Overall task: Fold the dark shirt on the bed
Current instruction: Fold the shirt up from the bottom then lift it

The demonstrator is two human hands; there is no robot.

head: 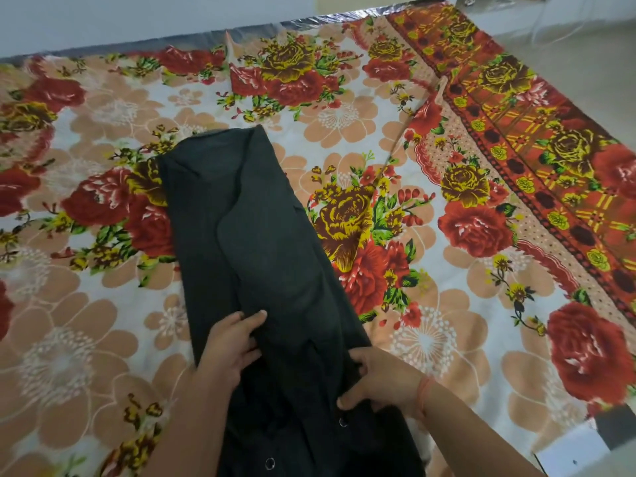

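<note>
On the floral bed sheet, the dark shirt is being pinched at its near end by the left hand and right hand, fingers closed on fabric.

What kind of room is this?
Most likely a bedroom: a big bed under a flowery sheet fills the view, a plain wall stands behind it, and a dark shirt lies on it.

Home bedroom, bed under floral bedsheet, plain pale wall
</note>
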